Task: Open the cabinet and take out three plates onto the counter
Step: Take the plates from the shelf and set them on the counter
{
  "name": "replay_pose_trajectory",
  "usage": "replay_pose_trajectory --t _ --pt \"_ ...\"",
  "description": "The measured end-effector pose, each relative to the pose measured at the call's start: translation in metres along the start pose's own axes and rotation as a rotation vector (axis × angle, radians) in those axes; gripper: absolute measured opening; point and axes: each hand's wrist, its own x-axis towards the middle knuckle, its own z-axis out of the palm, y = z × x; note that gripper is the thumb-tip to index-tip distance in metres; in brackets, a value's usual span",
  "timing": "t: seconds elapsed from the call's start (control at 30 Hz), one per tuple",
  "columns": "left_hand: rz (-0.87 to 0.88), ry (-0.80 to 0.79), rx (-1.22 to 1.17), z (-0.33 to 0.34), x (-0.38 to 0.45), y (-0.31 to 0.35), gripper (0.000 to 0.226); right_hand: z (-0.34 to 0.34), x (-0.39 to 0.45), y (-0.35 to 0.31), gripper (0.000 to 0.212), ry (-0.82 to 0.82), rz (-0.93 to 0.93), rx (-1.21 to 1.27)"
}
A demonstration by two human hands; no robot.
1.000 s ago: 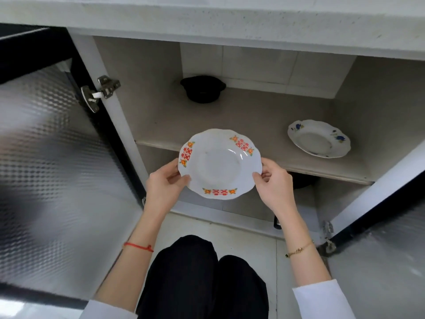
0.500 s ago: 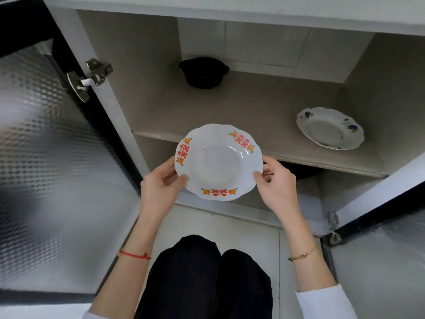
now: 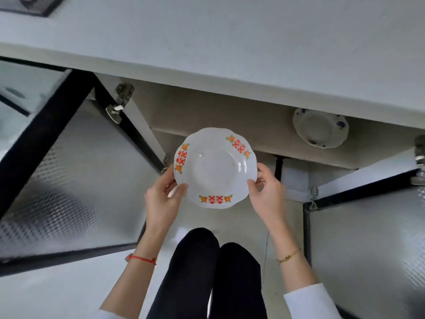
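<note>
— Looking into the open cabinet, what does it hold?

— On the upper shelf, toward its right end, lies one white plate with blue flowers, flat and partly hidden under the front edge of the counter. The rest of that shelf is cut off by the counter's overhang, so what stands farther back cannot be told.

— And the plate being taken out?

— A white scalloped plate with red and orange motifs is held level in front of the cabinet opening, below the counter edge and above the person's knees. It touches neither shelf nor counter.

— How is it gripped?

— Both hands grasp its rim. The left hand pinches the lower left edge, thumb on top and fingers beneath. The right hand clasps the right edge the same way, thumb lying on the rim.

— What stands around?

— Two cabinet doors are swung wide: the left door, with a dark frame and a patterned metallic face, and the right door of the same make. A hinge shows on the left post. A red string bracelet circles the left wrist and a gold chain bracelet the right. The counter top above looks bare in its visible part, though motion blur softens it.

— Anything between plate and counter?

— Only the counter's own overhanging edge, directly above the held plate.
</note>
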Motion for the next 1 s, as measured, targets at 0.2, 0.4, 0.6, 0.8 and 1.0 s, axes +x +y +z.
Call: replay_pose_trajectory --t 0.2,0.4,0.6,0.8,1.0 --pt "-0.082 0.014 0.042 -0.045 -0.065 0.066 0.055 -0.047 -0.059 -0.064 0.034 -0.103 0.066 -0.054" --pt "-0.115 0.023 0.023 -0.089 -0.124 0.133 0.053 -0.095 -0.113 -0.130 0.037 -0.117 0.056 -0.059" --pt "-0.055 0.001 0.017 -0.118 -0.169 0.200 0.055 -0.148 -0.157 -0.190 0.035 -0.076 0.027 -0.034" --pt "0.007 -0.004 -0.011 -0.136 -0.201 0.251 0.053 -0.191 -0.183 -0.232 0.039 -0.048 0.002 -0.033" --pt "0.042 -0.028 -0.031 -0.140 -0.209 0.280 0.054 -0.215 -0.190 -0.252 0.040 -0.028 -0.005 -0.027"
